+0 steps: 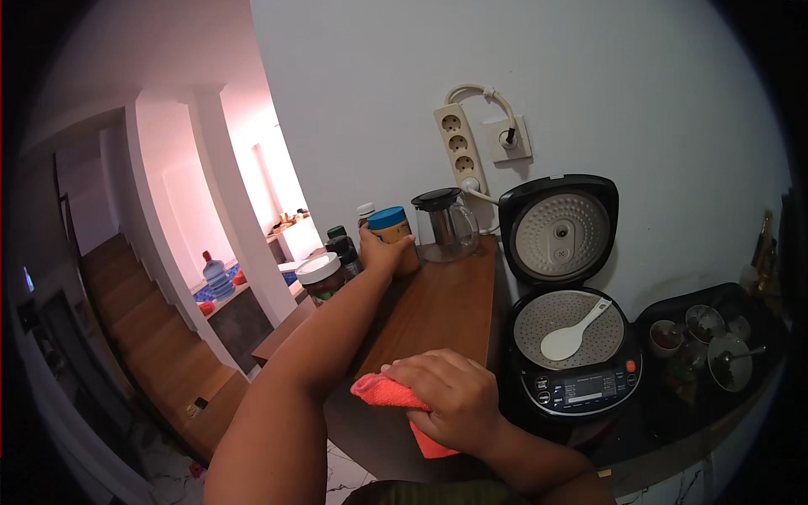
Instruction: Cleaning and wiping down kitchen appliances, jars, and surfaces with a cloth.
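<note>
My left hand (386, 251) is closed round a jar with a blue lid (387, 218) at the far end of the wooden board (435, 303). Just right of that jar is a glass pitcher (445, 224) with a black lid. Nearer me, my right hand (451, 398) grips a bunched orange-red cloth (391, 392), part of which hangs below the fingers. Left of my left forearm stand a jar with a white lid (319, 268) and a dark-capped bottle (344, 252), partly hidden. The underside of the held jar is partly covered by my hand.
An open rice cooker (568, 398) with a white rice paddle (562, 343) on its perforated tray stands to the right. Farther right, a black tray (656, 309) carries several small bowls and cups. A power strip (459, 145) hangs on the wall, its cable running behind the pitcher. Stairs (158, 322) lie at left.
</note>
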Motion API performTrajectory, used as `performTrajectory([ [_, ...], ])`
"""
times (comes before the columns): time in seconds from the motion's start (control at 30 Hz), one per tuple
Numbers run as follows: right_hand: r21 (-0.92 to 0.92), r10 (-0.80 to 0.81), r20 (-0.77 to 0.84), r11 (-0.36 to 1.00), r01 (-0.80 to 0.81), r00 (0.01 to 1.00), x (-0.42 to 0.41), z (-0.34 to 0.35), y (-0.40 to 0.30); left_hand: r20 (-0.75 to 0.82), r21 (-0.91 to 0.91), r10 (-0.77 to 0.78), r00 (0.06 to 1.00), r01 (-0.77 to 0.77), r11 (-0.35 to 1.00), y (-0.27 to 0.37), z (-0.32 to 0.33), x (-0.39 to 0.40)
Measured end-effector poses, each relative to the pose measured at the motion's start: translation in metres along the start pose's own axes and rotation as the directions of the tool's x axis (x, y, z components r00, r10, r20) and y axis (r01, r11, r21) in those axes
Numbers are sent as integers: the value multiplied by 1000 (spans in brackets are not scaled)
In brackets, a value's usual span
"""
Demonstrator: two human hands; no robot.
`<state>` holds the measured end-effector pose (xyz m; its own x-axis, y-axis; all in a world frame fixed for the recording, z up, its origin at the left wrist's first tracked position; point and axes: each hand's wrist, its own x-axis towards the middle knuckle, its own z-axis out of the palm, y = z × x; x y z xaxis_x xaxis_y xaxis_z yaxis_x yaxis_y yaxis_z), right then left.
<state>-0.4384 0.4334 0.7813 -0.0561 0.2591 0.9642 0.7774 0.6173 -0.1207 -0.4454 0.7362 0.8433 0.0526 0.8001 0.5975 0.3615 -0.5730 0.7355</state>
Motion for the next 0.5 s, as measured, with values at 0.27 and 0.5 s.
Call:
performTrajectory([
  [0.27, 25, -41, 25, 999, 40, 999, -5, -1, 4, 270, -120, -142, 952, 180, 976, -12, -9, 2],
  [0.5, 68, -27, -35, 997, 29, 999, -2, -2, 1, 159, 151, -121, 980, 97, 984, -17, 2, -2],
])
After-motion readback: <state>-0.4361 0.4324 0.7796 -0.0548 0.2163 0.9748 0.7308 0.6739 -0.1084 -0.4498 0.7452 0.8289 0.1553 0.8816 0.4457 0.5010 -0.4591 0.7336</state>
